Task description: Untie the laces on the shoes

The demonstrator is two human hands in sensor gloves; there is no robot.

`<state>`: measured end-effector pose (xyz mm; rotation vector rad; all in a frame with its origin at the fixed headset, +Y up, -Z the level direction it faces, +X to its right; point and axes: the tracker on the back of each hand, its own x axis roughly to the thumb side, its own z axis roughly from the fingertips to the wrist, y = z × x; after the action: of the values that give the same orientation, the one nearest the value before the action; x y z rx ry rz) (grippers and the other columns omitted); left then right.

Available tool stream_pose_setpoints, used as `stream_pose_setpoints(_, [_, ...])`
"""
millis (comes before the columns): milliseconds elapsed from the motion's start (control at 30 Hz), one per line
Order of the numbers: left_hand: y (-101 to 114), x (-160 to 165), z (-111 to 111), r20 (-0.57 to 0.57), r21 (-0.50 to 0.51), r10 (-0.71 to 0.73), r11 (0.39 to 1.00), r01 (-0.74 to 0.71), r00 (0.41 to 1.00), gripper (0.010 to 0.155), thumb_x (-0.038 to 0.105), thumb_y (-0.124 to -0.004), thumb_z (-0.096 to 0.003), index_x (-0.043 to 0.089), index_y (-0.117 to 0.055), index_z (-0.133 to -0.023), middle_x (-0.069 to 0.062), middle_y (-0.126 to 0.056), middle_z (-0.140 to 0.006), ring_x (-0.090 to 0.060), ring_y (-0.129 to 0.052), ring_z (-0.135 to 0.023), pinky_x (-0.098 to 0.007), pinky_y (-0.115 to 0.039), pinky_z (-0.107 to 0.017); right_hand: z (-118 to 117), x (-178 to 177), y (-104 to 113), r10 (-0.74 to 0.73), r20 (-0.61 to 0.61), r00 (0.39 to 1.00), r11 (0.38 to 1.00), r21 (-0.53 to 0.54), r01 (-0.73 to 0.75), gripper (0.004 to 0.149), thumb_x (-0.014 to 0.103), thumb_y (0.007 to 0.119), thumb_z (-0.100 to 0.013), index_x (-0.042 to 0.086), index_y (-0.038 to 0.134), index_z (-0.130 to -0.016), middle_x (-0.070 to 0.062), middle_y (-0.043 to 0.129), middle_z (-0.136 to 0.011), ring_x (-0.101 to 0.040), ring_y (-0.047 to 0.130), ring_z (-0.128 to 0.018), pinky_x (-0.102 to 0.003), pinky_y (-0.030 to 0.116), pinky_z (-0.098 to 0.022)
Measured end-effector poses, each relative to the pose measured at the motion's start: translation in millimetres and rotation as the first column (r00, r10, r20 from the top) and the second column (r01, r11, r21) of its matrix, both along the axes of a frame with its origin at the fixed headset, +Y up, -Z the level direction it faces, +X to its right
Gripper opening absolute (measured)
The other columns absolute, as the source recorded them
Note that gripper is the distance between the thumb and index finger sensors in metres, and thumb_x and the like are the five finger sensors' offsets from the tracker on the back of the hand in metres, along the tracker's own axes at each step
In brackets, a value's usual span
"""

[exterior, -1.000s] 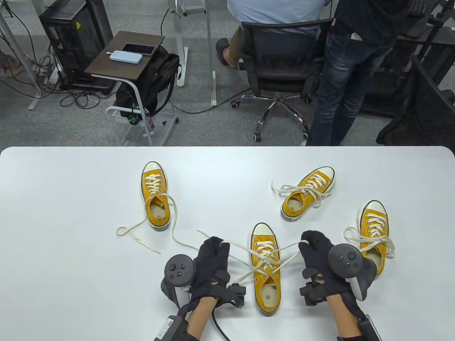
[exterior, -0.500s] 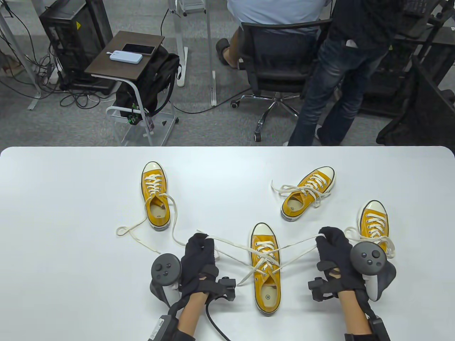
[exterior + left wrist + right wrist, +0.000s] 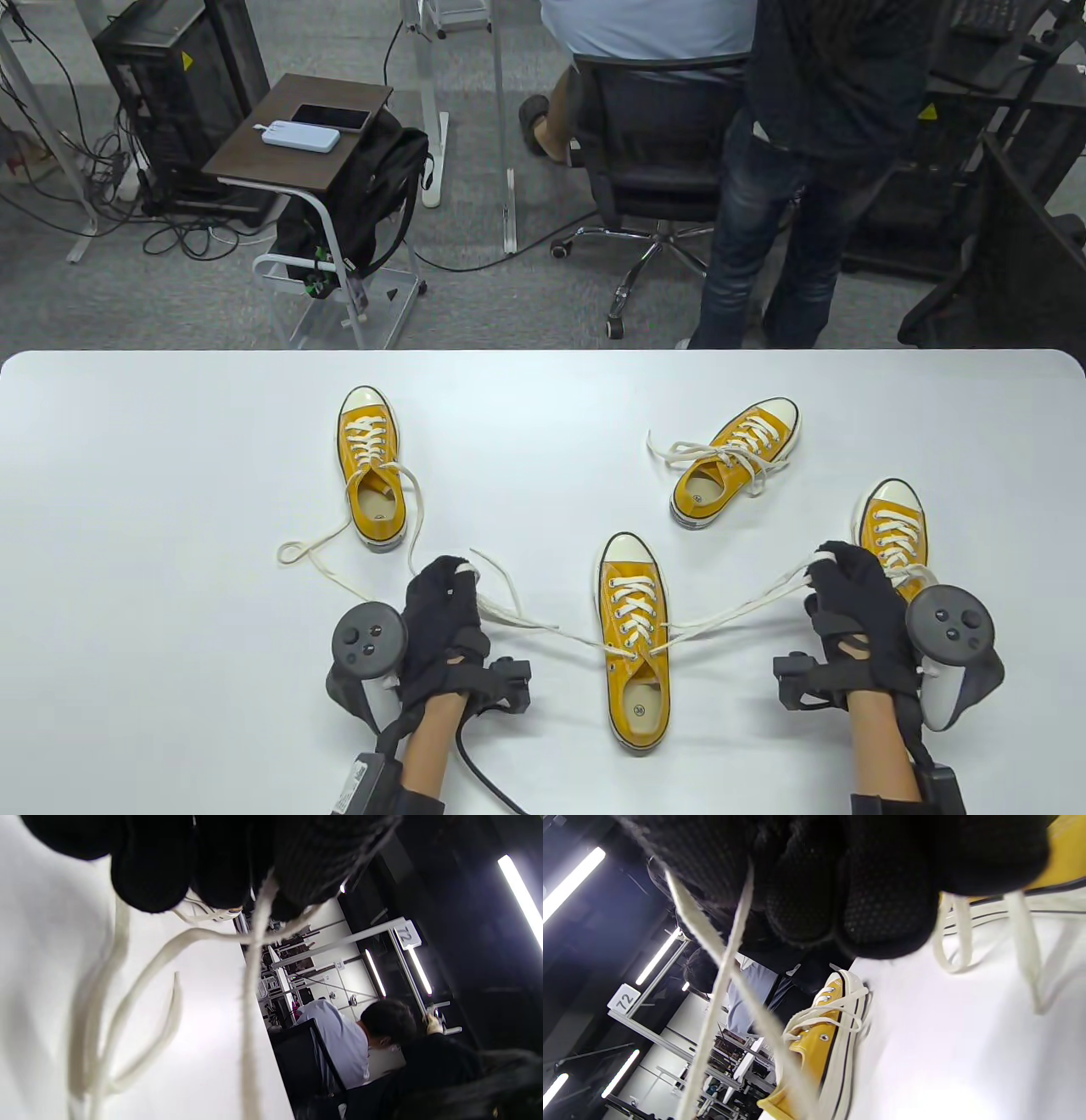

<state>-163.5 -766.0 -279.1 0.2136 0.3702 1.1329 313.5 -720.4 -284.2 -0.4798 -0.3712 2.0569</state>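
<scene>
Left hand [image 3: 441,624], in a black glove, pinches one cream lace end [image 3: 526,626] left of the near yellow sneaker [image 3: 635,641]. Right hand [image 3: 857,620] pinches the other lace end [image 3: 747,607] to that sneaker's right. Both laces run to its top eyelets, unknotted.

Grey carpet floor [image 3: 127,289] fills the upper frame behind the white rounded table [image 3: 170,475]. Upper left stands a small brown-topped side table [image 3: 297,127] and black computer tower [image 3: 170,93]; upper centre, a black mesh office chair [image 3: 662,136].
</scene>
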Motion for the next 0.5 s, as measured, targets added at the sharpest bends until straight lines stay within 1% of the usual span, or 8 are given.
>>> stream_pose_setpoints(67, [4,5,-1,0.038,-0.004,-0.09,0.996,0.091,0.995,0.039,0.038,-0.081,-0.0473,0.029,-0.091,-0.083,-0.011,-0.086,-0.091,-0.041,-0.089,-0.071,-0.051,-0.079,-0.046,-2,-5,1,0.055,-0.041,0.998,0.998,-0.023,-0.056,0.04,0.036,0.089,-0.042,0.018,0.083,-0.077,-0.01,0.099,-0.06,-0.033,0.101,-0.036,-0.051,0.083,-0.029])
stream_pose_setpoints(100, [7,9,-2,0.063,0.01,-0.136,0.991,0.136,0.989,0.038,0.037,-0.082,-0.047,0.03,-0.093,-0.083,-0.011,-0.087,-0.09,-0.041,-0.089,-0.071,-0.052,-0.078,-0.046,-3,-10,1,0.088,-0.073,0.993,0.995,-0.037,-0.091,0.04,0.036,0.09,-0.041,0.018,0.085,-0.077,-0.01,0.1,-0.059,-0.033,0.101,-0.036,-0.051,0.083,-0.029])
stream_pose_setpoints(167, [11,17,-3,0.115,0.006,-0.214,0.977,0.215,0.97,0.04,0.034,-0.08,-0.0475,0.031,-0.093,-0.085,-0.009,-0.09,-0.088,-0.04,-0.089,-0.071,-0.052,-0.078,-0.047,-6,-20,0,0.147,-0.122,0.982,0.986,-0.065,-0.156,0.039,0.034,0.093,-0.039,0.017,0.089,-0.075,-0.011,0.102,-0.059,-0.035,0.101,-0.036,-0.053,0.083,-0.029])
stream_pose_setpoints(267, [15,30,-6,0.226,0.019,-0.341,0.938,0.346,0.912,0.044,0.03,-0.077,-0.0485,0.029,-0.089,-0.091,-0.01,-0.087,-0.091,-0.041,-0.088,-0.074,-0.052,-0.077,-0.048,-11,-39,-5,0.268,-0.229,0.936,0.942,-0.139,-0.304,0.038,0.03,0.093,-0.039,0.017,0.091,-0.075,-0.013,0.102,-0.062,-0.035,0.101,-0.038,-0.053,0.083,-0.031])
stream_pose_setpoints(333, [14,35,-6,0.265,0.001,-0.377,0.921,0.391,0.888,0.047,0.027,-0.075,-0.0491,0.031,-0.083,-0.096,-0.009,-0.086,-0.094,-0.04,-0.087,-0.076,-0.051,-0.077,-0.05,-13,-49,-10,0.315,-0.264,0.911,0.918,-0.157,-0.363,0.039,0.027,0.091,-0.041,0.015,0.09,-0.078,-0.014,0.102,-0.066,-0.036,0.101,-0.04,-0.054,0.083,-0.032])
stream_pose_setpoints(433, [13,40,-7,0.298,-0.029,-0.407,0.9,0.434,0.863,0.049,0.024,-0.075,-0.049,0.028,-0.081,-0.098,-0.01,-0.083,-0.097,-0.041,-0.084,-0.079,-0.052,-0.076,-0.052,-17,-61,-18,0.351,-0.33,0.876,0.88,-0.202,-0.429,0.04,0.024,0.089,-0.043,0.013,0.088,-0.081,-0.015,0.1,-0.07,-0.037,0.1,-0.042,-0.054,0.082,-0.033])
stream_pose_setpoints(500, [12,39,-8,0.306,-0.057,-0.428,0.884,0.465,0.85,0.051,0.023,-0.074,-0.0493,0.029,-0.078,-0.099,-0.01,-0.08,-0.099,-0.041,-0.082,-0.081,-0.053,-0.074,-0.054,-18,-66,-23,0.367,-0.33,0.87,0.871,-0.207,-0.446,0.041,0.022,0.088,-0.043,0.013,0.087,-0.083,-0.016,0.099,-0.071,-0.037,0.1,-0.043,-0.054,0.082,-0.033])
